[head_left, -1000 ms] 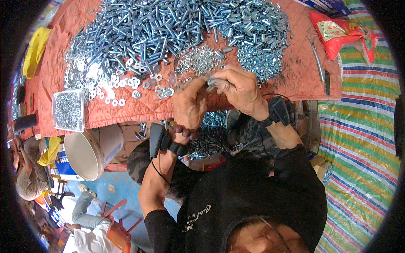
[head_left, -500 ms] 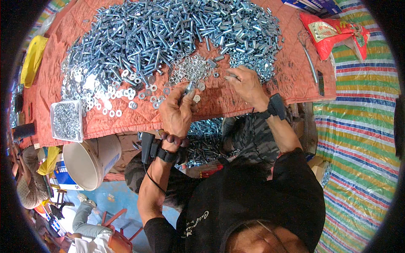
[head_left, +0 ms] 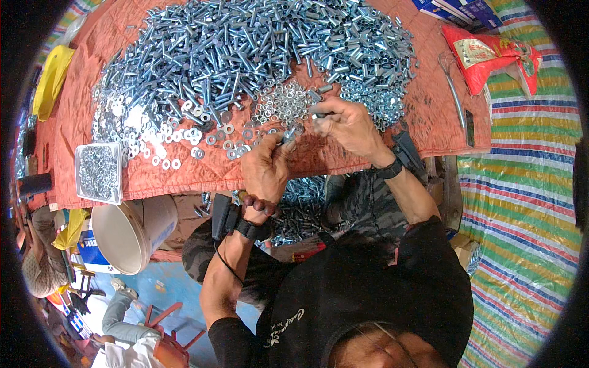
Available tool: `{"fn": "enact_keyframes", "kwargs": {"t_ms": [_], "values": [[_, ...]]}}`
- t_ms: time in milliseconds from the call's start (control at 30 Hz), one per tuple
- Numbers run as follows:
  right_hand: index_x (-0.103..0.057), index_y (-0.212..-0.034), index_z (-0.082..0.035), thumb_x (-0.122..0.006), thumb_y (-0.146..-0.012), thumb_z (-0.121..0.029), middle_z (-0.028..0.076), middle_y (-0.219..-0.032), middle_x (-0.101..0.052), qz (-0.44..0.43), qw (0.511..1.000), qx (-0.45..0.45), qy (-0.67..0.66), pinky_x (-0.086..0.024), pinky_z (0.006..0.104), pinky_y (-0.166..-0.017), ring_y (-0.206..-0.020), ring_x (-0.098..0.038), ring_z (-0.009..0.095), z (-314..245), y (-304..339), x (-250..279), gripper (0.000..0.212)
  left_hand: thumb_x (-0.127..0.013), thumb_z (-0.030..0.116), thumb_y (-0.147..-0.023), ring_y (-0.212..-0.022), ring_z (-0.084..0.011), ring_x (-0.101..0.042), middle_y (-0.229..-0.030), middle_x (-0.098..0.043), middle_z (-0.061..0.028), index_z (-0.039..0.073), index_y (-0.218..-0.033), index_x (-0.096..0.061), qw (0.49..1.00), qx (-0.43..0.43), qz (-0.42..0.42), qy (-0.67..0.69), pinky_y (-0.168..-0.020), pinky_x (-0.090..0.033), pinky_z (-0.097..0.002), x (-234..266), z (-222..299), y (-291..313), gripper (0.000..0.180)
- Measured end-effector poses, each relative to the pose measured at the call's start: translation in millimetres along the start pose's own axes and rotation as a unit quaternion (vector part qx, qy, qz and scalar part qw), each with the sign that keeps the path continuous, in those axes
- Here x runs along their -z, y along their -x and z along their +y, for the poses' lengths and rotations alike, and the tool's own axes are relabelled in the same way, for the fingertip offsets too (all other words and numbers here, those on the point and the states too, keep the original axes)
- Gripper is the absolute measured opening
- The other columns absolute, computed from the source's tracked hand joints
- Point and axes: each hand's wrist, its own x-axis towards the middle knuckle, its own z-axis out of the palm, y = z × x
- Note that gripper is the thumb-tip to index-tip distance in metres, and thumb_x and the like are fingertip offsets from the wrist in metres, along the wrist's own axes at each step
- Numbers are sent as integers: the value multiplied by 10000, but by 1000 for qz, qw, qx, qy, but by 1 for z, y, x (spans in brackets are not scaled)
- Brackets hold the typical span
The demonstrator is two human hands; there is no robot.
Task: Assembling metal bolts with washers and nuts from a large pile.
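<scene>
A small silver bolt (head_left: 291, 132) sticks up from the pinched thumb and fingers of my left hand (head_left: 265, 170), above the table's front edge. Close by on the right, my right hand (head_left: 353, 127) is closed, thumb against fingers. A small light-coloured piece shows at its fingertips, too blurred to name. Just beyond both hands lies a low pile of small ring washers (head_left: 282, 101). Loose flat washers (head_left: 165, 136) spread to the left of my left hand. Past my right hand is a heap of nuts (head_left: 383, 101).
Large heaps of bolts (head_left: 202, 58) and metal sleeves (head_left: 343, 46) cover the table's far side. A clear box of small parts (head_left: 98, 175) stands at the left front corner, above a white bucket (head_left: 119, 239). At right lie a red bag (head_left: 485, 55) and a metal rod (head_left: 454, 95).
My right hand has moved left, closer to my left hand. The left hand has shifted slightly right and nearer to me, still gripping the bolt.
</scene>
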Motion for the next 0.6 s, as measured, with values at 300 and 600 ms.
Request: {"fn": "enact_keyframes", "kwargs": {"t_ms": [300, 600], "values": [[-654, -957, -10, -670, -774, -19, 112, -921, -643, -61, 943, 283, 165, -508, 331, -752, -856, -641, 265, -23, -5, -13, 185, -664, 160, -863, -635, -210, -630, -757, -665, -162, -5, -995, -661, 995, 4, -91, -35, -587, -484, -319, 7, -8, -2, 211], [-632, -831, -2, -709, -810, -168, 139, -754, -606, -20, 951, 192, 239, -480, 349, -624, -705, -616, 290, -42, 0, -19, 184, -624, 46, -825, -651, -288, -674, -752, -662, -169, 33, -1000, -661, 994, -81, -41, -53, -571, -495, -343, 11, -4, 0, 180]]}}
